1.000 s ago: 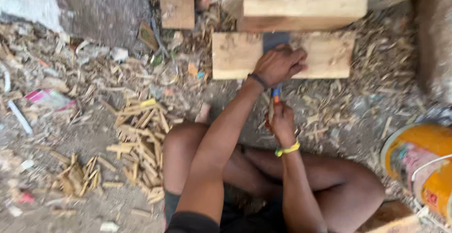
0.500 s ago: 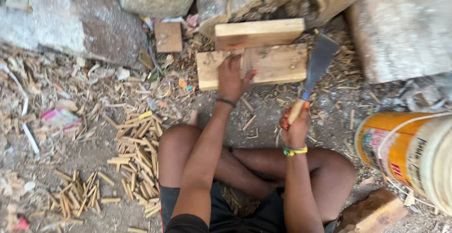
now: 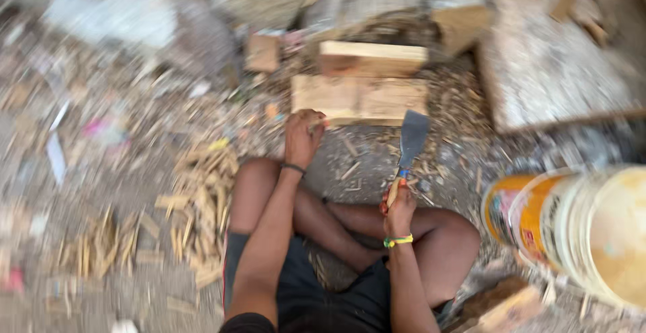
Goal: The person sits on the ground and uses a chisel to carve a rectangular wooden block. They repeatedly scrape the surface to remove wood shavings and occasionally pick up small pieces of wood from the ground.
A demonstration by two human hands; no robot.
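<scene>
Cleaver rises from right hand, beside wood block.

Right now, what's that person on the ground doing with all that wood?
A person sits cross-legged on the ground. The right hand holds a broad-bladed chopper by its handle, blade up. The left hand rests at the near edge of a flat wooden block, with another block behind it. A pile of thin split sticks lies beside the left knee, and buckets lie on the right.
</scene>
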